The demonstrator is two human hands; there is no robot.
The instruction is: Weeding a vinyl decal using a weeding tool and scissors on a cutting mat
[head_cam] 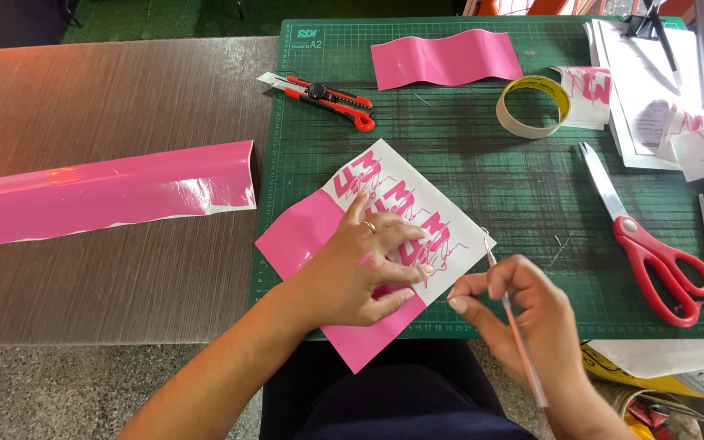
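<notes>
The single head-worn camera looked steeply down from above the person's lap, close over the near table edge and facing toward twelve o'clock across the green cutting mat [523, 195]. The left hand [356, 273] and right hand [515, 314] sat low at six o'clock, nearest the lens, while the far mat edge ran along the top. No second view shared the scene.

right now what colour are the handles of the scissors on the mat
Red. The scissors lie on the green cutting mat, right of both hands; the head view shows them plainly.
</notes>
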